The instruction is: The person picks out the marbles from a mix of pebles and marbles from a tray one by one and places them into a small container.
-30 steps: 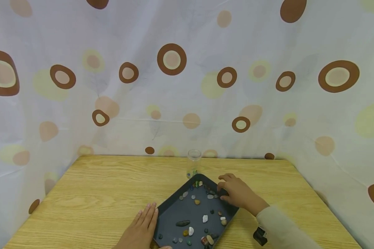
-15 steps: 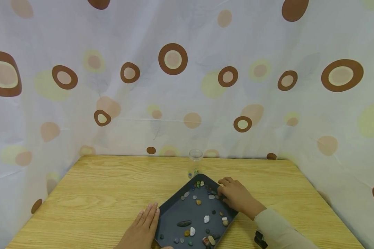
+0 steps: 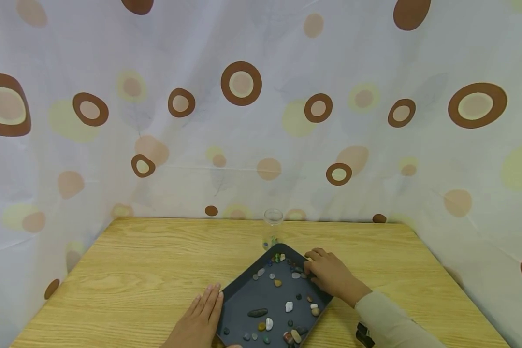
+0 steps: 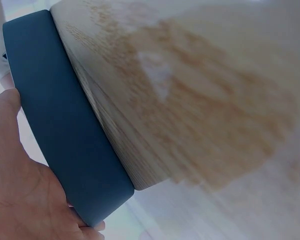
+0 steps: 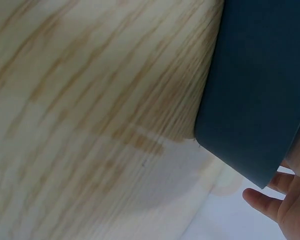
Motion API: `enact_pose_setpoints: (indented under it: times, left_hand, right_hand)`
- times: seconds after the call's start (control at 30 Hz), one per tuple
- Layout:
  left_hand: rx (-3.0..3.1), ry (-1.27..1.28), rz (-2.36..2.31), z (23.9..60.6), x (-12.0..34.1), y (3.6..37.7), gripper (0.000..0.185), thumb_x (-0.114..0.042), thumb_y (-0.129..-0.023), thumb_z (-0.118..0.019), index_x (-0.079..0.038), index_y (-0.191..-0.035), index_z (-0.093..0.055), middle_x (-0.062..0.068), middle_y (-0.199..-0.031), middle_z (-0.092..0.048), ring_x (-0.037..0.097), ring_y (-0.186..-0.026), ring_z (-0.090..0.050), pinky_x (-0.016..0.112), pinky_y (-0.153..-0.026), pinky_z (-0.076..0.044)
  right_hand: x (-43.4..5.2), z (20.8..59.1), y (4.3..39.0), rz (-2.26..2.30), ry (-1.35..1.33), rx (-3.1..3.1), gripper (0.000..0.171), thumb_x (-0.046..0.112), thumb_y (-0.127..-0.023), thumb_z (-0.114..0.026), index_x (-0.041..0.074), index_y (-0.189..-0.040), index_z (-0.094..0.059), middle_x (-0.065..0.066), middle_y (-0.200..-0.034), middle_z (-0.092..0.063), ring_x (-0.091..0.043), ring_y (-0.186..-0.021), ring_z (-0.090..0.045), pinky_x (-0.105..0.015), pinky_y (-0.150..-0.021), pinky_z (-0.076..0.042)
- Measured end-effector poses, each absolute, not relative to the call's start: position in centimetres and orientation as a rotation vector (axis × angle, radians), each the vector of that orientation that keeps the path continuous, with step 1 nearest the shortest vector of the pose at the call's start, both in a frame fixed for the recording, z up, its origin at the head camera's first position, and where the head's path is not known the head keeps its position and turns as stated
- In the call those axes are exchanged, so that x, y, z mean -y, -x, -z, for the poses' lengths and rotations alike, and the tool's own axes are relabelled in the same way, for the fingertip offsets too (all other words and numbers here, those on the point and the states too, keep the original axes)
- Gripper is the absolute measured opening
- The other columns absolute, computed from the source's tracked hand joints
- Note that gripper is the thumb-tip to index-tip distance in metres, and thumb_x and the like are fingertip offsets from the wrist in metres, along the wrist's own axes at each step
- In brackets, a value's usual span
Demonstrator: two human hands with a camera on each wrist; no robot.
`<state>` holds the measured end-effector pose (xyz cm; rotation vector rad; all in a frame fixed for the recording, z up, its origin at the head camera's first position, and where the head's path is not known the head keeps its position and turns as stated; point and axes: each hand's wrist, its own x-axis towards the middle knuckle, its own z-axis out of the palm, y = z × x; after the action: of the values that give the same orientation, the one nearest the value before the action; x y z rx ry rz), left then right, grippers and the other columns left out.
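Note:
A dark blue-grey tray [image 3: 248, 290] sits cornerwise on the table, holding scattered pebbles of several colours. My left hand [image 3: 195, 321] lies along its left wall with straight fingers, the thumb by the near end; the left wrist view shows this palm against the tray's wall [image 4: 70, 115]. Over the far right rim reaches my right hand [image 3: 332, 278], its fingers loosely bent beside a small pale pebble [image 3: 296, 275] and darker ones. In the right wrist view two fingers stick out past the tray's corner. The other right fingertips are partly hidden, and no pebble shows between them.
A clear jar [image 3: 273, 227] with a few coloured pieces at its bottom stands just behind the tray's far corner. The wood-grain table [image 3: 156, 261] reaches back to a patterned cloth backdrop [image 3: 261, 121]. A dark device [image 3: 364, 334] is by the right sleeve.
My right hand has settled slightly lower against the tray's far right wall, its fingers a little closer together. The view has shifted slightly; left hand and tray stay as they were.

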<state>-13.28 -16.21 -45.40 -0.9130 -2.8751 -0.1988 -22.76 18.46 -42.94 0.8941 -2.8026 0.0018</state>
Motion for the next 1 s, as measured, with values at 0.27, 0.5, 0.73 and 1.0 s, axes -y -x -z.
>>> enact_pose_setpoints:
  times: [0.27,0.5,0.73,1.0]
  left_hand:
    - [2.851,0.909,0.178,45.6,16.2,13.3,0.106,-0.081,-0.083,-0.036,0.008,-0.140,-0.043,0.025,-0.149,-0.035,0.038,-0.137,-0.036,0.050,-0.105,-0.039]
    - [2.862,0.896,0.155,45.7,16.3,13.3,0.104,-0.080,-0.084,-0.036,0.008,-0.140,-0.043,0.024,-0.149,-0.035,0.037,-0.137,-0.036,0.049,-0.106,-0.039]
    - [2.826,0.903,0.128,45.8,16.4,13.5,0.104,-0.080,-0.084,-0.036,0.008,-0.139,-0.044,0.024,-0.148,-0.036,0.038,-0.136,-0.037,0.049,-0.105,-0.040]
    - [2.828,0.943,0.047,45.9,16.5,13.6,0.107,-0.082,-0.081,-0.033,0.007,-0.138,-0.045,0.024,-0.147,-0.039,0.036,-0.134,-0.040,0.047,-0.103,-0.043]
  right_hand:
    - [-18.2,42.3,22.6,-0.044,-0.926,2.810,0.019,0.011,-0.075,-0.082,0.017,-0.074,-0.063,-0.016,-0.119,-0.061,-0.036,-0.114,-0.053,-0.050,-0.078,-0.051]
    - [-17.1,39.7,23.1,-0.134,-0.994,2.728,0.016,0.016,-0.079,-0.080,0.018,-0.080,-0.064,-0.015,-0.122,-0.060,-0.035,-0.116,-0.053,-0.047,-0.079,-0.052]
    - [-14.9,37.0,24.8,-0.272,-0.915,2.630,0.011,0.021,-0.084,-0.076,0.016,-0.088,-0.067,-0.014,-0.126,-0.058,-0.033,-0.118,-0.052,-0.048,-0.089,-0.050]
    - [-12.8,35.6,27.2,-0.461,-0.767,2.559,0.012,0.018,-0.086,-0.074,0.011,-0.094,-0.069,-0.016,-0.127,-0.058,-0.036,-0.121,-0.050,-0.048,-0.096,-0.047]
